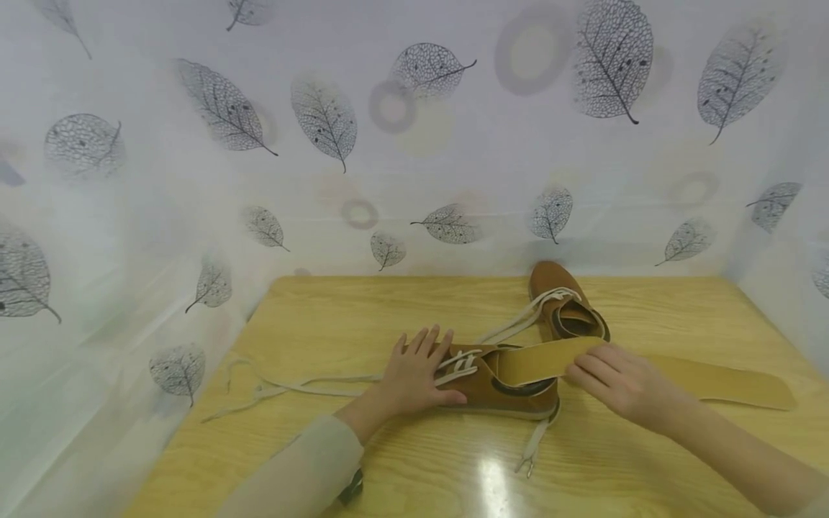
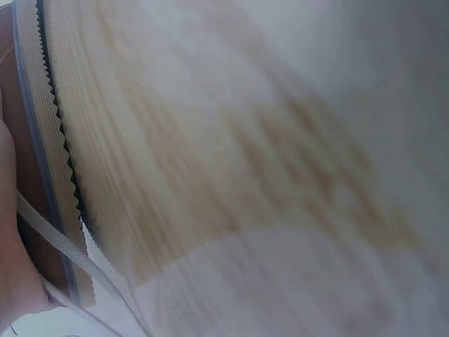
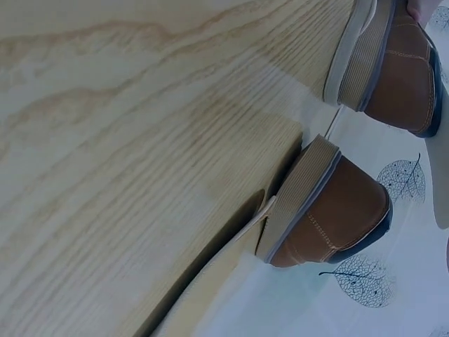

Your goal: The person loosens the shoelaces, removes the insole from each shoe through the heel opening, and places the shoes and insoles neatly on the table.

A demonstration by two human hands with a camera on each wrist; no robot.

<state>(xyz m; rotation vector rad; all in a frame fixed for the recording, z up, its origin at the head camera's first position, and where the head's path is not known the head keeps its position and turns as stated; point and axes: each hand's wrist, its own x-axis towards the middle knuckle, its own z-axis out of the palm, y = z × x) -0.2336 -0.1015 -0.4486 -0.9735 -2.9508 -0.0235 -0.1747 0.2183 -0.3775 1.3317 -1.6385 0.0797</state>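
Note:
A brown lace-up shoe [image 1: 512,392] lies sideways on the table in the head view, its opening toward the right. Across its front part my left hand [image 1: 414,374] rests with fingers straight and spread, the thumb along the near side. My right hand [image 1: 622,381] pinches one end of a tan insole [image 1: 540,360]; the other end is inside the shoe's opening, out of sight. In the right wrist view the same insole [image 3: 440,168] shows at the right edge, beside the shoe's heel [image 3: 401,95]. The left wrist view catches part of the left hand [image 2: 14,260] against the shoe.
A second brown shoe [image 1: 560,306] stands behind, its toe toward the back wall. Another tan insole [image 1: 738,383] lies on the table at the right. Pale laces [image 1: 304,386] trail to the left. A dark object [image 1: 352,488] is partly hidden by the left sleeve.

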